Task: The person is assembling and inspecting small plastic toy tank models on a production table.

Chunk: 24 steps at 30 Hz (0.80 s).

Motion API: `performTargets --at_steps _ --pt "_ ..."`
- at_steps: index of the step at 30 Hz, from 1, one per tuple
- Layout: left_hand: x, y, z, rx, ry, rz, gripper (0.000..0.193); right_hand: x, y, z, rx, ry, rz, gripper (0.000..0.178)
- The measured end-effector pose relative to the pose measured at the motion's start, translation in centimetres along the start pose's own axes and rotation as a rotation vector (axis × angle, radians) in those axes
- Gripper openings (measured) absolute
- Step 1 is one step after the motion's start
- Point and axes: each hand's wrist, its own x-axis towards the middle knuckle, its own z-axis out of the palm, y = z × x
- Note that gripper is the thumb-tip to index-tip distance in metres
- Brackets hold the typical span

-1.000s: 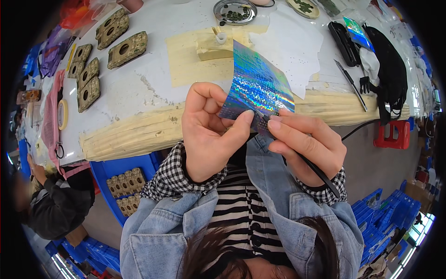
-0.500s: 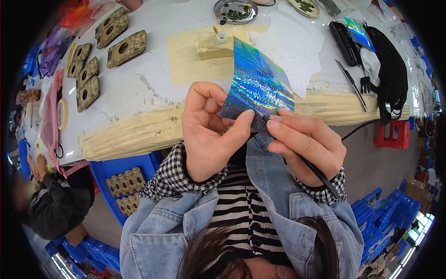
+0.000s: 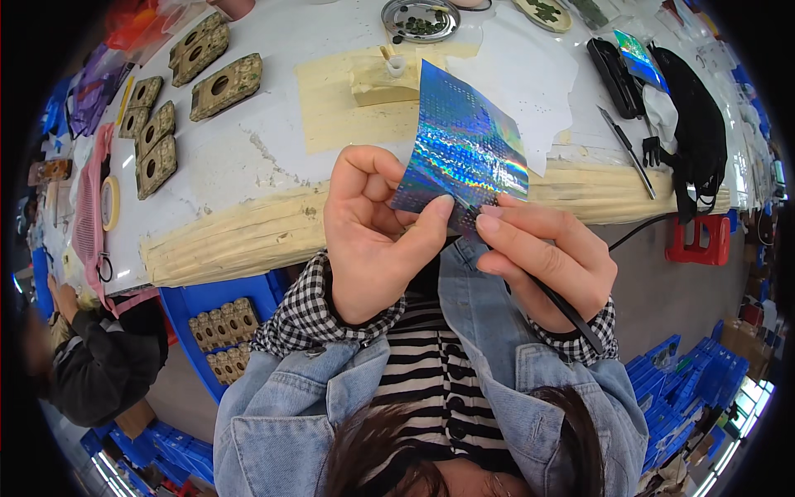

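I've got the shiny blue holographic sheet [image 3: 472, 132] mid-view, held up in front of the table's padded cream edge [image 3: 240, 225], its upper left corner showing just beside the small pale yellow block [image 3: 385, 93]. Top and right edges stand free of the fingers, with room around them: white paper [image 3: 538, 79] spreads beyond, and off to the left the white tabletop [image 3: 224, 157] runs out to the camouflage-patterned cases [image 3: 240, 87], well apart from the hands. Now the fingers: the left hand [image 3: 373, 232] is pinching the sheet low down, thumb in front, and the sheet rises above that thumb tip. Close beside, the right hand [image 3: 555, 257] has its fingertips pressed together on a slim dark tool [image 3: 571, 311]; whether its tip touches the sheet, I can't tell. Farther right, a black pen-like tool [image 3: 628, 151] rests near an elongated black case [image 3: 611, 74].
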Motion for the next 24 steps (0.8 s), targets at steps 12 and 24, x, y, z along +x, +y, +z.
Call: performTargets --at_steps 12,24 --pt "0.00 0.03 -0.05 0.003 -0.003 0.004 0.034 -0.01 0.06 -0.03 0.002 -0.020 -0.004 0.032" --pt "0.02 -0.05 -0.07 0.000 0.010 0.005 0.034 0.07 -0.28 -0.25 0.006 -0.065 0.020 0.029"
